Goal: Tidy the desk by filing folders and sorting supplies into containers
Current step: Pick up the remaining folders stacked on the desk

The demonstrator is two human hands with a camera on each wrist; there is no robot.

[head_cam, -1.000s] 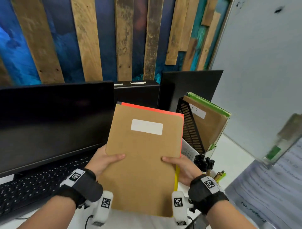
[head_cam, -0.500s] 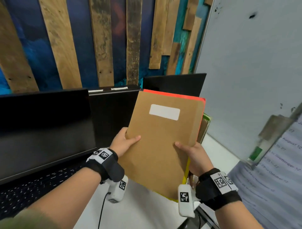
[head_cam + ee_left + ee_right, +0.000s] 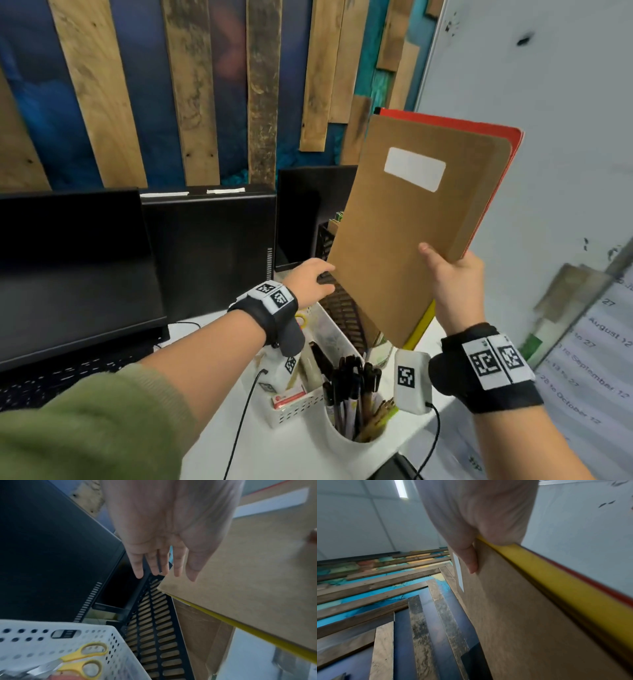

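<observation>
My right hand (image 3: 452,284) grips the lower right edge of a stack of folders (image 3: 404,246): a brown one with a white label in front, yellow and red ones behind. The stack is raised and tilted above the black slotted file rack (image 3: 346,318). In the right wrist view my thumb lies on the brown cover (image 3: 522,615). My left hand (image 3: 306,281) reaches to the rack's top edge, and its straight fingers (image 3: 154,563) touch the rack (image 3: 150,628). A brown folder (image 3: 202,635) stands inside the rack.
A white perforated basket (image 3: 301,407) beside the rack holds yellow scissors (image 3: 82,660) and small supplies. In front stands a white cup of pens (image 3: 356,383). Black monitors (image 3: 68,274) fill the left. A whiteboard (image 3: 565,137) and calendar sheets close the right side.
My left hand has let go of the folders and moved down to the rack's edge. The right hand alone has carried the stack up and to the right.
</observation>
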